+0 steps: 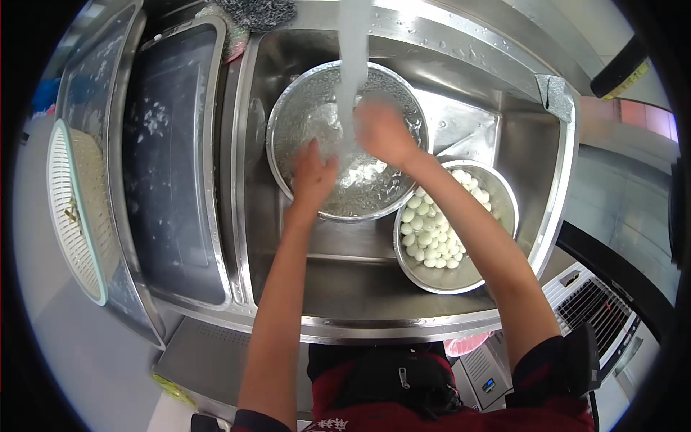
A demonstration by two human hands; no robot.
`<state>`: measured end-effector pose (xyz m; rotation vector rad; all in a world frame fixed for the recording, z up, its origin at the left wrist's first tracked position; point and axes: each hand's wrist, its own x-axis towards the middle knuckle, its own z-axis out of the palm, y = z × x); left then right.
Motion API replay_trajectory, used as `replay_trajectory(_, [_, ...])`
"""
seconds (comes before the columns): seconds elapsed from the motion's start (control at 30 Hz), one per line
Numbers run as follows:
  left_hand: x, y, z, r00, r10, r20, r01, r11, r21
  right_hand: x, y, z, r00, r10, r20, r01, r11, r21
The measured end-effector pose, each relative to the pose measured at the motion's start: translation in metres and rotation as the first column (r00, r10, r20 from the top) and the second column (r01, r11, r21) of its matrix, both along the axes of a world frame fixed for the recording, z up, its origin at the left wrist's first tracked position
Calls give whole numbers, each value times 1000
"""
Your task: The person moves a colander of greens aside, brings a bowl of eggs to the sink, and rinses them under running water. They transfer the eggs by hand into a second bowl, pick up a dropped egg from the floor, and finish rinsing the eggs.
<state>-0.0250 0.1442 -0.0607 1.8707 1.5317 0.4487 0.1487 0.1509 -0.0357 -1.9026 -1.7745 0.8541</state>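
Water falls from above in a thick stream into a large round metal bowl (277,155) in the sink. Over the bowl's left part is my left hand (314,175), its fingers apart and nothing visible in them. My right hand (381,128) is just right of the stream, over the bowl, and blurred by motion; its fingers cannot be made out. A second metal bowl (469,283), to the lower right, holds several small pale round eggs or balls (432,230). My right forearm passes over this second bowl.
The steel sink (345,291) surrounds both bowls. To the left stand a dark wet tray (165,165) and a white basket with a green rim (80,209). A scouring pad (259,13) lies at the top edge, and a grey cloth (555,99) hangs at the right corner.
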Motion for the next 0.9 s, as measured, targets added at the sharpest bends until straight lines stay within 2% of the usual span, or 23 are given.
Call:
replay_trajectory(0.03, [-2,3,-4,1000,5,-4,-5,1000,1,-7,3,-6,974,101,202,-107,994,18])
replay_trajectory(0.07, [-4,6,-5,994,-103,-26,104,993,52,-11,9,-1,974,103,200,-110,994,21])
replay_trajectory(0.1, [-5,11,-6,977,-208,-52,213,972,99,-12,16,6,954,184,238,-143,973,-181])
replay_trajectory(0.13, [-6,17,-8,977,-206,-53,210,973,96,-14,19,10,928,270,257,-160,911,-379])
replay_trajectory(0.17, [-6,25,-4,931,-327,-161,301,939,-166,-15,17,6,928,274,252,-164,909,-384])
replay_trajectory(0.2, [-8,28,-3,857,-463,-227,340,839,-424,-14,12,-3,900,298,320,-187,924,-333])
replay_trajectory(0.27, [-1,20,0,865,-418,-278,301,875,-379,-9,2,-24,865,316,390,-219,937,-274])
replay_trajectory(0.33, [7,12,-7,872,-362,-329,260,912,-316,-4,-8,-46,971,233,54,-190,889,-417])
replay_trajectory(0.37, [9,3,-20,911,-294,-288,246,950,-191,-8,-13,-38,970,236,56,-193,891,-411])
replay_trajectory(0.4, [12,0,-17,944,-230,-237,220,973,-66,-14,-22,-26,957,221,186,-137,915,-380])
replay_trajectory(0.43, [14,-3,-14,945,-225,-239,217,974,-61,-18,-29,-17,929,199,313,-86,936,-341])
replay_trajectory(0.47, [17,0,3,878,-355,-321,287,927,-241,-22,-30,-13,928,200,313,-88,938,-336])
replay_trajectory(0.5, [19,0,14,789,-490,-371,329,846,-419,-26,-31,-11,895,239,377,-45,889,-456])
replay_trajectory(0.53, [17,-4,8,788,-490,-372,330,847,-416,-28,-32,-8,856,284,432,11,825,-565])
replay_trajectory(0.57, [15,-9,3,826,-456,-331,290,848,-444,-27,-34,-2,858,354,372,-74,802,-593])
replay_trajectory(0.6, [13,-13,-3,861,-418,-290,251,844,-473,-26,-36,5,859,351,372,-71,802,-593])
replay_trajectory(0.7, [13,-14,-1,838,-467,-282,275,809,-520,-26,-48,19,886,351,302,-94,775,-625])
replay_trajectory(0.73, [14,-14,2,837,-468,-282,277,808,-520,-26,-56,18,916,306,260,-115,820,-561])
replay_trajectory(0.8, [19,-14,9,686,-652,-322,406,710,-575,-28,-62,13,943,259,211,-127,861,-492])
replay_trajectory(0.83, [19,-17,11,683,-655,-323,409,710,-573,-30,-61,8,958,241,153,-116,818,-563])
replay_trajectory(0.87, [18,-23,10,769,-587,-253,439,772,-459,-32,-60,3,971,218,98,-110,770,-629])
replay_trajectory(0.9, [17,-26,8,838,-520,-165,447,828,-339,-33,-60,-6,972,215,99,-107,772,-627])
